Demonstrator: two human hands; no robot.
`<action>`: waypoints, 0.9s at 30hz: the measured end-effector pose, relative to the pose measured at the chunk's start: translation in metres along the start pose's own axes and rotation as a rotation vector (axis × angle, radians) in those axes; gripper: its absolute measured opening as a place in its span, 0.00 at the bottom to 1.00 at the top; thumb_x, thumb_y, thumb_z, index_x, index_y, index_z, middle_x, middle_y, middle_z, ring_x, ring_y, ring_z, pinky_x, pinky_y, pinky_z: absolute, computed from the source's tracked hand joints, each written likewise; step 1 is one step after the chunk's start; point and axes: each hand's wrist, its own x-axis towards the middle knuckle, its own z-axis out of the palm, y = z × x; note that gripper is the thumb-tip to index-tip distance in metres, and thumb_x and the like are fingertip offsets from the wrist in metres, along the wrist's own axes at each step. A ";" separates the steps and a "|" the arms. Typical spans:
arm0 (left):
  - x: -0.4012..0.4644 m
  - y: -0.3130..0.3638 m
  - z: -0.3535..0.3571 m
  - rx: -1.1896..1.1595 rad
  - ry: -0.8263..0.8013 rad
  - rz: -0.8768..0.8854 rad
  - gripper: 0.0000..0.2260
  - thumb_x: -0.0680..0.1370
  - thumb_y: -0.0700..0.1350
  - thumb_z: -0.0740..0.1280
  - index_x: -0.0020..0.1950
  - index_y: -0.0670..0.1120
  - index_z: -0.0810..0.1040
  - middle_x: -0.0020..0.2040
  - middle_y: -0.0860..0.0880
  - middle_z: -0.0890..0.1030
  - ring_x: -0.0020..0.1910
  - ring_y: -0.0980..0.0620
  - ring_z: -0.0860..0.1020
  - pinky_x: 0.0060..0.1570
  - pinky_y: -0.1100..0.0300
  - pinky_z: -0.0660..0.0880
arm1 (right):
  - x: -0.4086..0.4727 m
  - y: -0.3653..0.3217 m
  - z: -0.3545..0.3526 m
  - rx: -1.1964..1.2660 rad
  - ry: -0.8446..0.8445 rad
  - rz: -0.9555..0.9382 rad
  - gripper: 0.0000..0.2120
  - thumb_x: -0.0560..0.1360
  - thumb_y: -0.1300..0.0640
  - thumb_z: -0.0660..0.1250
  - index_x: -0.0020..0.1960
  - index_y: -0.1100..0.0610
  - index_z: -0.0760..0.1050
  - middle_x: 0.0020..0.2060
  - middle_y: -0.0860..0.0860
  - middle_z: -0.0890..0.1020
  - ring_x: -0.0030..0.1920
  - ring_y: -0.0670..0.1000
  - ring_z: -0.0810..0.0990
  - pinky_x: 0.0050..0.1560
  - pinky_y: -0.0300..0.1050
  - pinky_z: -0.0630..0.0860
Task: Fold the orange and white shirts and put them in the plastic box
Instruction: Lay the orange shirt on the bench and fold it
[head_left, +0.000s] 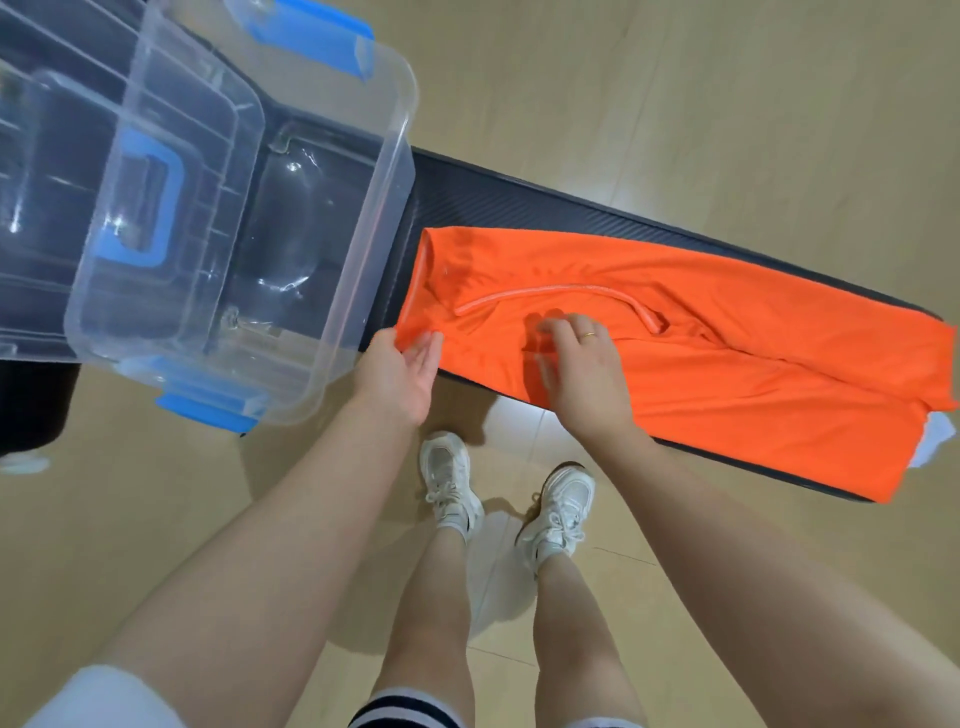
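**Orange shirt part-folded on the tabletop; box empty; white shirt barely in view**

Item 1. Orange shirt. Lies along the dark tabletop, collar end towards the box, far end hanging slightly over the tabletop's right edge. Both long sides appear turned in to the middle, making one long narrow strip; the neckband shows as a curved ridge on top. Judged: lengthwise fold done, crosswise folds left.

Item 2. White shirt. Only a small pale scrap shows, peeping from under the orange shirt's far right corner. I take it for the white shirt, though too little shows to be sure. No fold can be read.

Item 3. Plastic box. Clear, blue latches, open at the top, standing on the tabletop just beside the orange shirt's collar end. Nothing lies in it. What looks like its clear lid with a blue handle sits to its left.

Item 4. Left hand. Open, palm turned inward, fingertips touching the collar-end corner of the orange shirt at the tabletop's near edge; not closed on the cloth.

Item 5. Right hand. Fingers curled down onto the shirt just below the neckband, pinching or pressing the cloth; which, I cannot tell.

Outstanding, as judged: finish the orange shirt, fold the white one, place both in the box.
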 end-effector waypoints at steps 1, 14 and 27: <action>0.000 -0.003 0.003 0.036 -0.020 0.028 0.11 0.81 0.39 0.53 0.59 0.37 0.70 0.52 0.43 0.74 0.55 0.48 0.76 0.53 0.63 0.77 | -0.005 0.002 0.001 -0.012 0.074 -0.015 0.16 0.73 0.60 0.61 0.60 0.60 0.73 0.58 0.59 0.77 0.57 0.63 0.74 0.59 0.53 0.70; 0.017 -0.016 -0.004 0.554 0.315 0.295 0.12 0.76 0.45 0.61 0.54 0.37 0.73 0.50 0.37 0.80 0.49 0.39 0.79 0.53 0.46 0.76 | -0.004 -0.008 -0.014 -0.166 -0.268 -0.159 0.21 0.75 0.48 0.51 0.60 0.56 0.73 0.70 0.56 0.69 0.63 0.60 0.73 0.58 0.54 0.72; 0.007 -0.010 0.018 0.317 0.352 0.209 0.07 0.76 0.47 0.66 0.44 0.44 0.74 0.33 0.50 0.73 0.34 0.51 0.71 0.45 0.58 0.68 | 0.164 -0.076 -0.009 -0.064 -0.572 -0.275 0.25 0.72 0.63 0.62 0.69 0.58 0.65 0.65 0.57 0.69 0.62 0.58 0.72 0.60 0.53 0.71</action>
